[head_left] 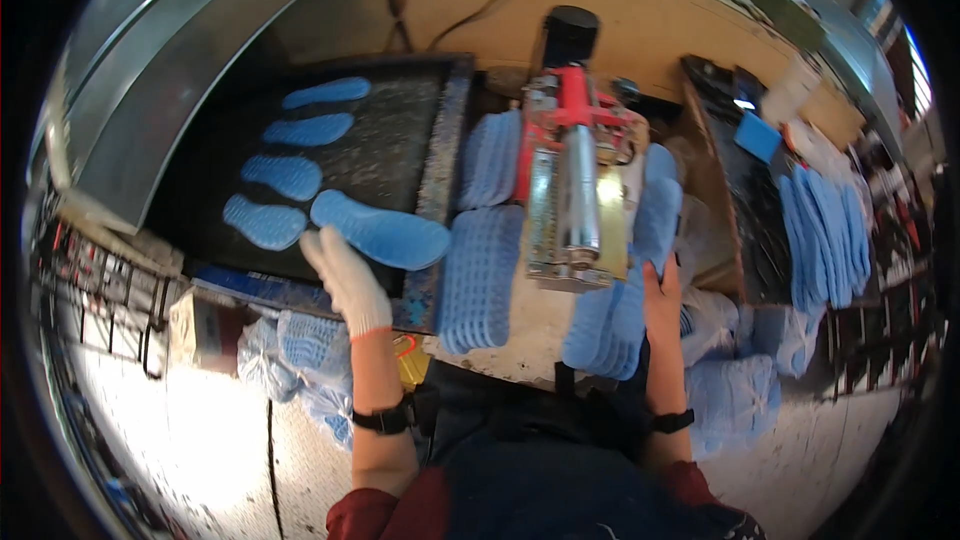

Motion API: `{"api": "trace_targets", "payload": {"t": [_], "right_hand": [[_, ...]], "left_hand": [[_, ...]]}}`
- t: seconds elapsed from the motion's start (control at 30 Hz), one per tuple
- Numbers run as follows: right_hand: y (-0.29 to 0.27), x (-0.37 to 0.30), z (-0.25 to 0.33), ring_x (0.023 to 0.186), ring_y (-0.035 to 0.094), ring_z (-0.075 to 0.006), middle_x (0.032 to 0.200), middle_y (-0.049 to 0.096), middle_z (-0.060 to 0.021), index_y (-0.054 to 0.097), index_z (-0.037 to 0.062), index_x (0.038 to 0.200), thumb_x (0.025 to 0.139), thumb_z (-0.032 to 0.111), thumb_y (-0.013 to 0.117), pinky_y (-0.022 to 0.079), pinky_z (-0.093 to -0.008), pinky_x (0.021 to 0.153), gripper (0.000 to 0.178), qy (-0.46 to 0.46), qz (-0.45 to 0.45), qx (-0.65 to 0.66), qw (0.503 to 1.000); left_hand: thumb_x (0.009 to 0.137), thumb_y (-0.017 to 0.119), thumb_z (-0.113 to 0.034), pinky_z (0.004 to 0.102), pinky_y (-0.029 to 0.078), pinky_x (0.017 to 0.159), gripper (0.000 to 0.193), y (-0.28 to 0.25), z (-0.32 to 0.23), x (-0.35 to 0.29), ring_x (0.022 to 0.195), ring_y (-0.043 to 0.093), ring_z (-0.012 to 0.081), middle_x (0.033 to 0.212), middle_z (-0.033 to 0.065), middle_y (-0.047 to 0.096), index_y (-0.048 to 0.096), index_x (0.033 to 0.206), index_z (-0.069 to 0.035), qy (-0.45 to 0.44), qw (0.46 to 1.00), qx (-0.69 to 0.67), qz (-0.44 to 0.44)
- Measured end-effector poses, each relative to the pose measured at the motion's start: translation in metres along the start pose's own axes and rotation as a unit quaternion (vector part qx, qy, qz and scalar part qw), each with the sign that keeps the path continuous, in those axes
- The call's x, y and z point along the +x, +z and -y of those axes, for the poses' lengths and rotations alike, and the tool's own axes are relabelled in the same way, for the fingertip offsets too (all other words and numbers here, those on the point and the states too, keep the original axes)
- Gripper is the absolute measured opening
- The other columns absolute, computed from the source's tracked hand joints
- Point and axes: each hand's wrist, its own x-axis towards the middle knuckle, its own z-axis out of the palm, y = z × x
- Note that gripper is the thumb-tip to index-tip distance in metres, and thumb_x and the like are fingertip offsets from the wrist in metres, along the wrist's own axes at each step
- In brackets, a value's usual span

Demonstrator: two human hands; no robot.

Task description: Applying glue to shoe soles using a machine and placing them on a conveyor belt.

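Insoles [283, 178] lie in a row on the black tray [395, 125]; any writing along its blue edge [240, 279] is too small to read. Your gloved left hand [347, 282], fingers extended, meets a larger insole [380, 231]; past the red machine [574, 95], your bare right hand [662, 300] touches blue insoles [656, 215], grip unclear.

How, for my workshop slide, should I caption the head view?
Gloved left hand at a large blue insole on a black tray; right hand at blue insoles beside a red-and-metal machine.
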Motion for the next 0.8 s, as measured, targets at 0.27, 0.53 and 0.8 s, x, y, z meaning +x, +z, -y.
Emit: {"api": "trace_targets", "payload": {"t": [0.27,0.53,0.8], "right_hand": [[-0.019,0.049,0.087,0.095,0.054,-0.0333,0.108,0.058,-0.0149,0.064,0.0183,0.12,0.083,-0.002,0.055,0.045,-0.0393,0.082,0.043,-0.297,-0.039,-0.212,0.93],[0.0,0.018,0.074,0.104,0.054,-0.0329,0.115,0.057,-0.0143,0.048,0.01,0.134,0.084,0.017,0.067,0.045,-0.0413,0.089,0.055,-0.305,0.008,-0.122,0.944],[0.009,-0.03,0.018,0.102,0.055,-0.033,0.113,0.056,-0.0163,0.047,0.0051,0.131,0.084,0.02,0.069,0.047,-0.0419,0.085,0.054,-0.069,0.069,-0.053,0.994]], "left_hand": [[0.101,0.036,-0.042,0.0449,0.018,0.116,0.064,0.042,-0.061,-0.08,0.143,0.021,0.0306,0.152,0.0212,0.023,0.019,0.15,-0.005,0.105,0.901,-0.313,0.282],[0.102,0.026,-0.048,0.0447,0.014,0.117,0.066,0.09,-0.082,-0.077,0.144,0.016,0.0323,0.156,0.0202,0.014,0.013,0.151,-0.007,0.179,0.845,-0.33,0.381],[0.1,0.021,-0.056,0.0424,0.021,0.115,0.07,0.115,-0.055,-0.066,0.138,0.031,0.0315,0.146,0.0219,0.031,0.014,0.152,-0.01,0.162,0.877,-0.173,0.418]]}}
